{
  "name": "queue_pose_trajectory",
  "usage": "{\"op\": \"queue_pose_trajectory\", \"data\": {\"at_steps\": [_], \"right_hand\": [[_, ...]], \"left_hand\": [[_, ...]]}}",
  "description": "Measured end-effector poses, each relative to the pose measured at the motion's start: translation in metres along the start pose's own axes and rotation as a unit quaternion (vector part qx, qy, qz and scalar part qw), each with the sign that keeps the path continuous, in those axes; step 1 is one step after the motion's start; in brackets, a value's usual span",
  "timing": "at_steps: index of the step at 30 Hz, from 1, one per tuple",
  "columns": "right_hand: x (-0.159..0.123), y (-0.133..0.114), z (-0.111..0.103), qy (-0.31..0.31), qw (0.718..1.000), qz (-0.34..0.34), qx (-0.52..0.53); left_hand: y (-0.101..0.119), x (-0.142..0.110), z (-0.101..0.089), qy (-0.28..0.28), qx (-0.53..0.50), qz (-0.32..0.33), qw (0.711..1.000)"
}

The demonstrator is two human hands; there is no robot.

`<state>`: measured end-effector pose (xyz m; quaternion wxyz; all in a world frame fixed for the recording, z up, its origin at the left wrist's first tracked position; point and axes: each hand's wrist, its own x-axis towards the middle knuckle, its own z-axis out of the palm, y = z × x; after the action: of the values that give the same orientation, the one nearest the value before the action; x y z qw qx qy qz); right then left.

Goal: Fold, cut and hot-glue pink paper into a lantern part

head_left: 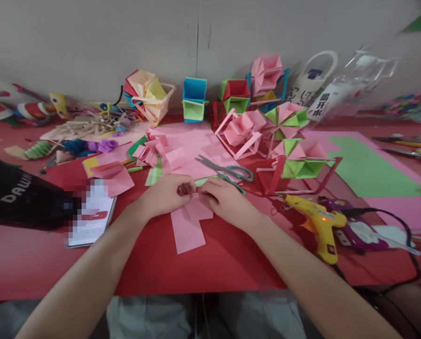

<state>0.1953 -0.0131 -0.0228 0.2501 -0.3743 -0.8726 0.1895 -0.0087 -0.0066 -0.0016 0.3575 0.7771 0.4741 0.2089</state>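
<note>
Both hands meet over a small piece of pink paper (199, 208) at the middle of the table. My left hand (171, 192) pinches its upper left edge, and my right hand (225, 197) pinches it from the right. The fingertips nearly touch, and part of the paper's top edge is hidden behind them. Beneath it a pink paper strip (187, 233) lies flat on the red tabletop. Just beyond the hands are grey-green scissors (228, 169), lying with blades apart, and a folded pink paper piece (175, 157).
A yellow hot glue gun (321, 226) with a lit orange light lies at the right, its cord trailing. Folded paper wheels on frames (304, 160) stand behind. A phone (93, 214) and a black bottle (27, 197) lie left. Green paper (373, 165) lies far right.
</note>
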Motion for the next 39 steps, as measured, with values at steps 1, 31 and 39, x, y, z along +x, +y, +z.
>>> {"op": "queue_pose_trajectory", "data": {"at_steps": [1,31,39], "right_hand": [[0.000,-0.001,-0.001,-0.002,1.000,0.006,0.004],[-0.010,-0.003,-0.017,-0.083,0.995,-0.048,0.005],[-0.011,-0.005,-0.019,-0.089,0.995,-0.045,-0.006]], "left_hand": [[0.001,0.000,0.001,0.001,0.008,0.008,1.000],[0.006,-0.008,-0.001,-0.059,0.114,0.046,0.991],[0.003,-0.003,0.004,-0.044,0.100,0.020,0.994]]}}
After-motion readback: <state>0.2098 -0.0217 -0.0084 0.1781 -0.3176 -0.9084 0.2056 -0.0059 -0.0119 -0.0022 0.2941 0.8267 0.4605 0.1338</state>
